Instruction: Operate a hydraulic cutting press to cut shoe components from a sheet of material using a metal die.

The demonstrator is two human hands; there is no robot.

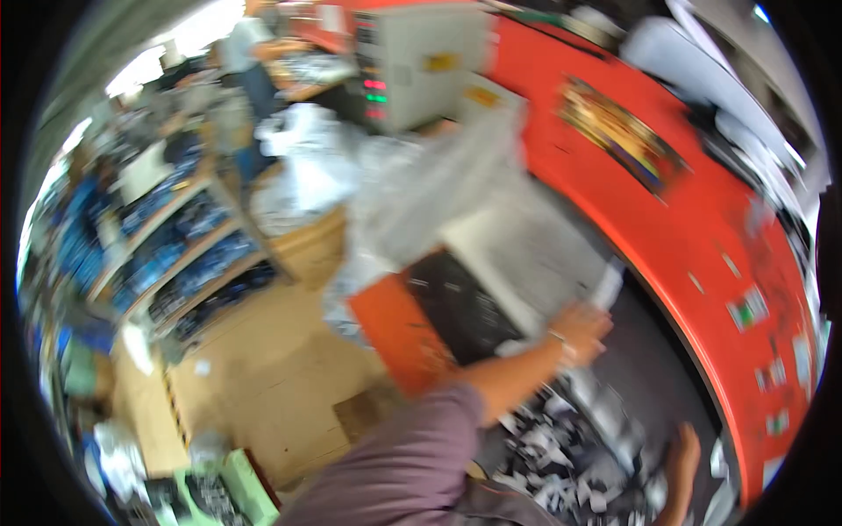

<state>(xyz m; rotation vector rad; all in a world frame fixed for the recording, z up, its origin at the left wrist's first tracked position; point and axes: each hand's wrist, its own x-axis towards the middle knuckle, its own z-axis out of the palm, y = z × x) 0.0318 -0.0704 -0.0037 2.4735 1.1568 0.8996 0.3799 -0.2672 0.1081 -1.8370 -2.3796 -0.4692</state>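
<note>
My left arm, in a greyish-purple sleeve, stretches forward, and my left hand (581,331) with a band at the wrist is over the near edge of a pale metal plate (526,241). Just beyond its fingers is a whitish strip (608,282); whether they touch it is lost in the blur. My right hand (684,451) is low at the right, above the dark machine bed (636,351), its fingers smeared and partly turned away. Between my hands and my body lies a heap of black and white scraps (548,447).
A long red machine housing (579,158) runs along the right. Left of the plate are a dark panel (460,302) and an orange panel (399,329). Farther off are clear plastic sheeting (421,188), a grey control cabinet (425,66), loaded shelves (189,250) and a person (250,61).
</note>
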